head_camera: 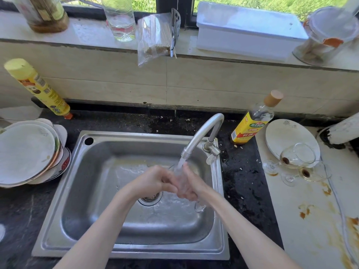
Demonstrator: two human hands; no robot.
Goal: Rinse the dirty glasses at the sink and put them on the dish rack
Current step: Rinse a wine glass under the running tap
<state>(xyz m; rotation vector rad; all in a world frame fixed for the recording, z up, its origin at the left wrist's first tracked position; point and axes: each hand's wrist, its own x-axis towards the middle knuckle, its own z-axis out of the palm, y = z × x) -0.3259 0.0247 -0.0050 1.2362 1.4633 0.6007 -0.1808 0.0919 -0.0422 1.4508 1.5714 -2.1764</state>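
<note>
My right hand (191, 184) grips wine glass (199, 205) under tap (204, 133) stream over sink (97, 171); my left hand (155, 180), fingers curled, rubs glass rim.

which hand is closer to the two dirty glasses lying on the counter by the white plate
The right hand. It is under the tap stream at the sink's right side, nearer the dirty glasses on the right counter. The left hand is beside it, further left over the basin.

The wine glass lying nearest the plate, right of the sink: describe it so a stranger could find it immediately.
Start at the steel sink and look right to the pale stained counter. Two wine glasses lie tipped there; this glass is the farther one, overlapping the white plate, unlike its neighbour.
</note>
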